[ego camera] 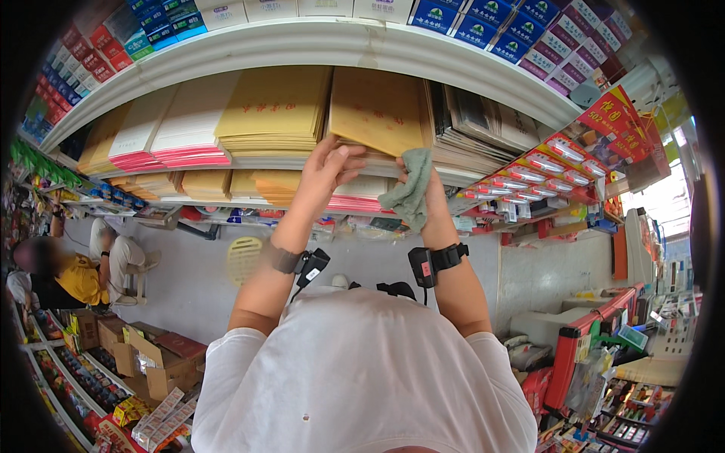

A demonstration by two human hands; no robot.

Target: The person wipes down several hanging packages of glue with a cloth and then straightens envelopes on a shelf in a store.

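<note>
On the shelf before me, a stack of tan exercise books (376, 113) has its top book lying askew, one corner out past the shelf front. My left hand (333, 170) is at that book's near left corner, fingers apart; whether a fingertip touches the cover is hard to tell. A crumpled grey-green cloth (416, 181) is in my right hand (435, 198), close to the near right corner of the same stack. The cloth hides most of my right fingers. Left of the stack sit yellow exercise books (274, 107) and white books with pink edges (192, 122).
Boxed toothpaste (476, 28) lines the shelf above. Dark-covered books (481, 122) lie to the right, near a hanging rack of glue tubes (538, 170). A lower shelf holds more paper goods (207, 184). A seated person (85, 277) and open cartons (158, 362) are at left.
</note>
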